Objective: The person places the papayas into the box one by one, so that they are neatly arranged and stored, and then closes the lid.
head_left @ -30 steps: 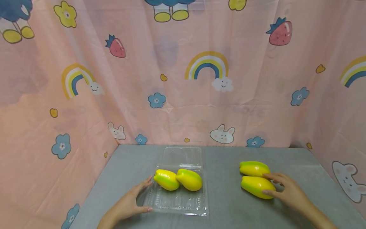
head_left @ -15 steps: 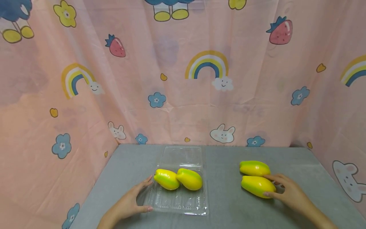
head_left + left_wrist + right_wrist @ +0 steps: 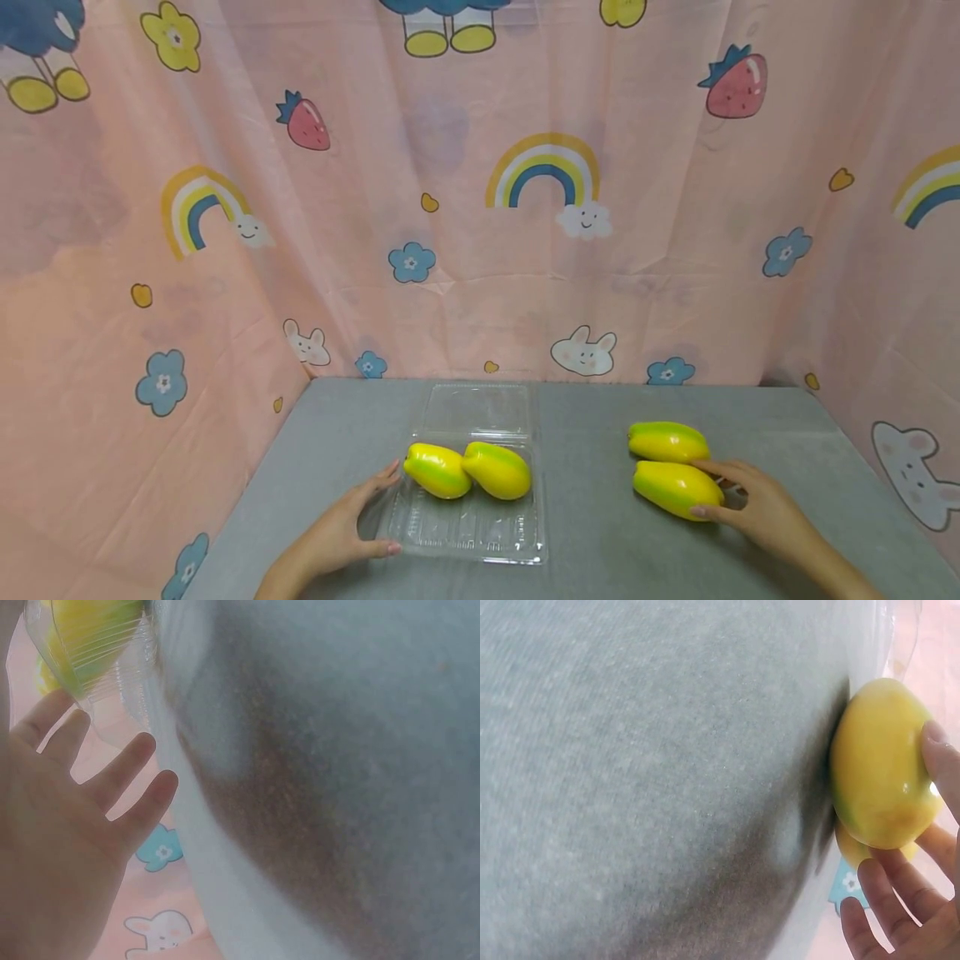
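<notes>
Two glossy yellow-green papayas lie on the right of the table in the head view, one behind the other. My right hand (image 3: 759, 507) holds the blunt end of the nearer papaya (image 3: 675, 490), thumb on the near side and forefinger on the far side. The right wrist view shows the thumb against this papaya (image 3: 885, 765). The farther papaya (image 3: 667, 442) lies right beside it. On the left, a clear plastic clamshell box (image 3: 468, 533) lies with its lid folded back. Inside are a left papaya (image 3: 437, 472) and a right papaya (image 3: 498, 472). My left hand (image 3: 341, 527) rests with spread fingers at the box's left edge.
The box's transparent lid (image 3: 480, 408) lies toward the back of the grey table (image 3: 585, 533). A pink patterned curtain (image 3: 480, 308) hangs behind the table and along both sides.
The right hand's fingers have shifted slightly on the nearer papaya. The left hand, the box and all the papayas stay where they were.
</notes>
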{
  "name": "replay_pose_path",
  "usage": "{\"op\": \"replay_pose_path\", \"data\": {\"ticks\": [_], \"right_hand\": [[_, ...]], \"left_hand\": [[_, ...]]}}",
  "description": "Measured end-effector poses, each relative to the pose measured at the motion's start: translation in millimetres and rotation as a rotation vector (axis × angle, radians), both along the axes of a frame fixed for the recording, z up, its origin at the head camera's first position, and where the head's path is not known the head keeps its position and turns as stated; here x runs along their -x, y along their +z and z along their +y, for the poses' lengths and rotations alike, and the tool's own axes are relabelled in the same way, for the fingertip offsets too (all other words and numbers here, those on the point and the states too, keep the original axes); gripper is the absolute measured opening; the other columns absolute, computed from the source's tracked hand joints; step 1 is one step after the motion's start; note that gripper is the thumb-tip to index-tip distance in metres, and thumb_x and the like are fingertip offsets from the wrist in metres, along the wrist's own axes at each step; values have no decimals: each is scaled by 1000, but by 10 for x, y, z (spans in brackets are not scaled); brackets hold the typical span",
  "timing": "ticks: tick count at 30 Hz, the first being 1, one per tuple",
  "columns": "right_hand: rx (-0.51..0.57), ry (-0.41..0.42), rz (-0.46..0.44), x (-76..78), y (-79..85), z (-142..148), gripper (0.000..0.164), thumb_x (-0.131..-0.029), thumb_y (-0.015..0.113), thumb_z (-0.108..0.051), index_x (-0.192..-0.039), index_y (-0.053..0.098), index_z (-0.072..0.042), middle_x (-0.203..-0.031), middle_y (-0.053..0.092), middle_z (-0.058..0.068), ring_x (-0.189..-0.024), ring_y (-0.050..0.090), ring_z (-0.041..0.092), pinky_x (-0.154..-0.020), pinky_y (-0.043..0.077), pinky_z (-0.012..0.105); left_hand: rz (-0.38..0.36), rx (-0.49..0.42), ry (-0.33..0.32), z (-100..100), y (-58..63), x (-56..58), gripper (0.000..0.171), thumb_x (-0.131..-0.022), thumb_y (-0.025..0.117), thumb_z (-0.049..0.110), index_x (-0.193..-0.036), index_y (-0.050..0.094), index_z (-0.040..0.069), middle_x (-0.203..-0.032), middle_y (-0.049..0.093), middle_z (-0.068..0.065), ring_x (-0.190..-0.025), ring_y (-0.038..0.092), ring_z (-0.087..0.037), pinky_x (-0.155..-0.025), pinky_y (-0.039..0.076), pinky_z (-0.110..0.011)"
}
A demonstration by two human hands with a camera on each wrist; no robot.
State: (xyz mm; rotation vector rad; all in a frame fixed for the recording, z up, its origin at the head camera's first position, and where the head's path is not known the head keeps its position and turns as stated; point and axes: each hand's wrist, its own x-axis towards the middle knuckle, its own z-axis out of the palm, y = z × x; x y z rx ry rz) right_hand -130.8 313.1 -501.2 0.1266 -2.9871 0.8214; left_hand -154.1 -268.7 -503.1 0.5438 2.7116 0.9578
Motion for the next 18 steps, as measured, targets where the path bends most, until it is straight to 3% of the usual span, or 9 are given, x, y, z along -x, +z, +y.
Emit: {"op": "replay_pose_path", "data": {"ticks": [8, 15, 18], "right_hand": [[-3, -4, -5, 2, 3, -18, 74, -73, 79, -57, -129, 65, -11, -120, 68, 12, -93, 60, 13, -72, 51, 22], [-4, 5, 5, 5, 30, -52, 74, -73, 80, -56, -127, 65, -8, -116, 69, 12, -92, 61, 18, -78, 56, 42], [-3, 3, 4, 2, 48, -68, 75, -73, 79, -58, -127, 65, -8, -118, 69, 13, -94, 62, 21, -80, 56, 45]], "left_hand": [[-4, 8, 0, -2, 0, 5, 98, -70, 82, 58, -151, 40, 23, -165, 25, 9, -149, 33, -36, -114, 31, -67], [9, -3, -12, -7, 0, 3, 97, -70, 81, 59, -150, 41, 22, -165, 25, 9, -149, 33, -34, -114, 31, -65], [15, -8, -15, -8, -1, 5, 97, -70, 81, 59, -150, 41, 22, -165, 26, 9, -149, 34, -33, -114, 32, -64]]}}
